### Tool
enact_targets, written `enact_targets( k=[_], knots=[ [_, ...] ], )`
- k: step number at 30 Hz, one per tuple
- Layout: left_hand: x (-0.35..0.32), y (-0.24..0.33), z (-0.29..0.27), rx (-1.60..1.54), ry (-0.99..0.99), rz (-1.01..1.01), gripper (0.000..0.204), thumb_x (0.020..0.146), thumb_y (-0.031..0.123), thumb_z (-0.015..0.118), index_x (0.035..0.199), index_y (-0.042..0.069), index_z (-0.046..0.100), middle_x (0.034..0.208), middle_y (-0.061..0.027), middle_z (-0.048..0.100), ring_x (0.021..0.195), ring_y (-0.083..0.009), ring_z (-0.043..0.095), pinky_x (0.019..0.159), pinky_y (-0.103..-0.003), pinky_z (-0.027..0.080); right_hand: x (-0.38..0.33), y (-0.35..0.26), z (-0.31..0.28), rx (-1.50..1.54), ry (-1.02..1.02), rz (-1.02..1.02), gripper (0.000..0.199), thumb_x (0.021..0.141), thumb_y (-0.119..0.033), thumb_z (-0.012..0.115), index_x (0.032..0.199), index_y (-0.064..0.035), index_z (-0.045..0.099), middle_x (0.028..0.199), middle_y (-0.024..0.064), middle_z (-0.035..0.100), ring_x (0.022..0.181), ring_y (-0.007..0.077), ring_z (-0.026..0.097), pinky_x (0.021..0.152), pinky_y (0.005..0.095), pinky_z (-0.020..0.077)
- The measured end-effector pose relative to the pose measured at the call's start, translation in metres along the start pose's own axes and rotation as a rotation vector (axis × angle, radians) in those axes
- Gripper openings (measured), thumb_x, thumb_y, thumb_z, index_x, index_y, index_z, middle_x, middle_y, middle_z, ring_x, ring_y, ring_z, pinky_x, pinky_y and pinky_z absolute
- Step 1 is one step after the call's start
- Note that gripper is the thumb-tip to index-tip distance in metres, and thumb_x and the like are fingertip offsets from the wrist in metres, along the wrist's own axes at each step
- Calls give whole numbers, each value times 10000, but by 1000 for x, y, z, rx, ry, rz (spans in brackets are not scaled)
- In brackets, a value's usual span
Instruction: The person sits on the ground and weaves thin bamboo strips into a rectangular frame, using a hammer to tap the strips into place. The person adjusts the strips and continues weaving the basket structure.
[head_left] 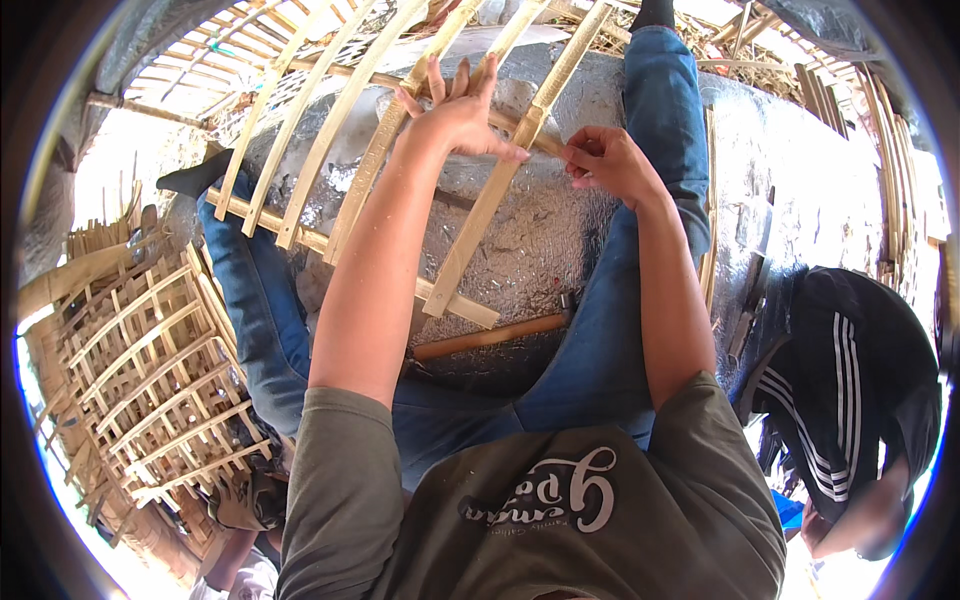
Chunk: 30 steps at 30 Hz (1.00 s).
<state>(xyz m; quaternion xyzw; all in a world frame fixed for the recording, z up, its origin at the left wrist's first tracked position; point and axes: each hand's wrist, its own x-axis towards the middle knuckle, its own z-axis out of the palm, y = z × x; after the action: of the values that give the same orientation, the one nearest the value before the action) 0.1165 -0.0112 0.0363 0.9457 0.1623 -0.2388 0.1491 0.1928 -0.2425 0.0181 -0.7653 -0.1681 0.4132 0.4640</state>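
Observation:
A bamboo frame of several pale slats on crosspieces lies over the grey ground between my legs. My left hand rests on it with fingers spread, the thumb reaching to the rightmost slat. Just right of that slat, my right hand has its thumb and forefinger pinched at the end of the upper crosspiece. The lower crosspiece runs under the slat ends nearer me. Close to my lap lies a wooden-handled tool, its dark metal end by my right thigh.
Finished-looking slatted bamboo panels are stacked at the left. A person in black striped clothing sits close on the right, beside a long dark blade. Bamboo strips stand at the far right. Another person's hand shows at lower left.

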Motion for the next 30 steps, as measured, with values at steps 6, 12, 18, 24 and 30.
enact_targets(
  k=[6,12,18,24,30],
  knots=[
    [-4,2,0,28,3,-26,1525,526,837,770,1604,249,-135,1682,-148,-48,1477,-440,-261,1027,-845,-100,1,0,1,-32,-30,-1,184,980,-167,672,999,16,666,821,36,666,755,86,640,681,251,584],
    [-4,7,3,69,45,-55,1539,480,854,771,1605,294,-117,1685,-149,-18,1517,-416,-180,1073,-813,-64,1,-2,-7,-87,-70,43,205,977,-201,682,987,3,665,812,13,679,754,75,636,669,245,569],
    [-6,1,4,42,38,-52,1523,522,813,789,1609,250,-116,1683,-147,-45,1486,-413,-266,1049,-817,-116,9,-1,-4,-146,-96,-23,216,986,-208,667,973,7,654,812,26,689,742,86,645,653,251,572],
    [-4,3,6,52,56,-37,1537,500,826,791,1610,263,-111,1687,-141,-15,1501,-430,-216,1042,-831,-98,8,-2,-7,-182,-99,-8,224,984,-212,664,985,11,653,803,28,695,731,89,648,648,258,573],
    [-6,4,6,67,66,-30,1540,491,837,786,1612,262,-100,1686,-147,-11,1500,-434,-218,1037,-839,-87,7,-1,-8,-224,-96,-34,236,977,-225,671,972,11,657,787,25,695,723,92,648,642,262,569]
  ],
)
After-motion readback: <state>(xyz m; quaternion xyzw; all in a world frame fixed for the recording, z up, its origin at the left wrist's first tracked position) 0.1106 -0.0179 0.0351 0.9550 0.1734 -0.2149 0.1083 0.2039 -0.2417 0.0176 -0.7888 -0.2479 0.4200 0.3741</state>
